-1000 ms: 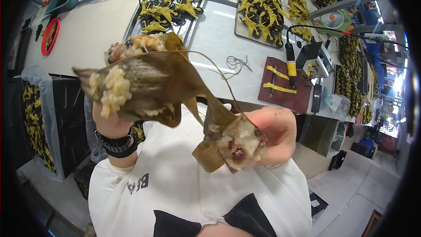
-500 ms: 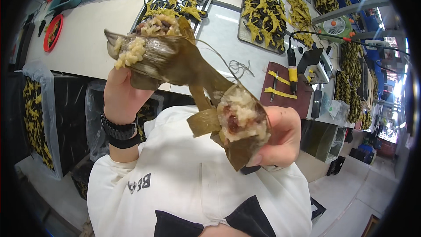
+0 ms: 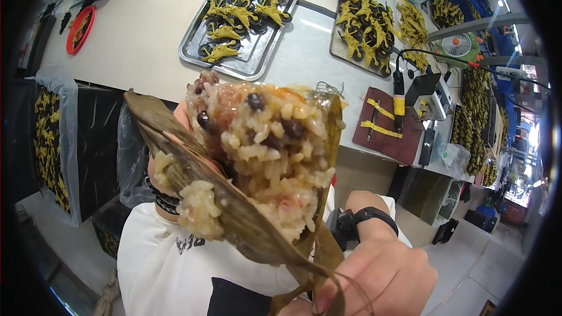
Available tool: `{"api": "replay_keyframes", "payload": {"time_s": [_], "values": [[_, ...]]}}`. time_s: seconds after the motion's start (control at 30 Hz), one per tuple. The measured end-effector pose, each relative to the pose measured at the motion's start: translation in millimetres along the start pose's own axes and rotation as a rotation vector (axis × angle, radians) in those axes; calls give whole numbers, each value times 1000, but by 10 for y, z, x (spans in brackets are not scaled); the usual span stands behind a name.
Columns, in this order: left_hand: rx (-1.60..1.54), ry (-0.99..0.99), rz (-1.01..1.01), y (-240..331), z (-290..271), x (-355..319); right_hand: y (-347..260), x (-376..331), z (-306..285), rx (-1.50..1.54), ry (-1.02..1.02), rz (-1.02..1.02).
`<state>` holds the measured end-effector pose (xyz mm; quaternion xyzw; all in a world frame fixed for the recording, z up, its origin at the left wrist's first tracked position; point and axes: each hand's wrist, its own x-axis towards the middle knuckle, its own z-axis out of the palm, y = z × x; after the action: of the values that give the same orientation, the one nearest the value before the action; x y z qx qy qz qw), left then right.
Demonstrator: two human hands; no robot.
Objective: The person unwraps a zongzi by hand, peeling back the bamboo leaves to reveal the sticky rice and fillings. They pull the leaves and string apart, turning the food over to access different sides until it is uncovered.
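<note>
A half-unwrapped sticky rice dumpling fills the middle of the view, held up close. Dark beans and a reddish-brown lump show in its rice. A brown-green wrapping leaf folds around its lower side, with rice clumps stuck to the outside. My left hand grips the dumpling from behind, mostly hidden by it. At the lower right, my right hand is curled with its knuckles up, closed on the leaf's trailing end, where a thin string also loops. Its fingertips are partly hidden.
Beyond stands a metal tray of yellow-and-black parts, with a second tray to its right. A maroon mat, a corded black-and-yellow tool and a small fan are at right. A red basket sits far left.
The dumpling has come closer and turned its rice side into view. My right hand has moved down and rotated; the rice piece it held is no longer visible.
</note>
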<state>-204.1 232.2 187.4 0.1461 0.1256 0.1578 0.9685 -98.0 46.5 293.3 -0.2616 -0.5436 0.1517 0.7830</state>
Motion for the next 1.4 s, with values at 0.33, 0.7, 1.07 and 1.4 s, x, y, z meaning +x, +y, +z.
{"api": "replay_keyframes", "payload": {"time_s": [0.33,0.7,1.07,1.4], "values": [[0,40,23,-20,31,-78,-198,88,122,-193,112,241],[17,-227,-94,-43,15,352,-109,-383,-241,427,301,374],[-26,-8,-105,-11,-3,100,-25,-190,-51,-34,-192,-254],[-108,2,6,89,11,95,-67,-201,-280,-27,-123,297]]}}
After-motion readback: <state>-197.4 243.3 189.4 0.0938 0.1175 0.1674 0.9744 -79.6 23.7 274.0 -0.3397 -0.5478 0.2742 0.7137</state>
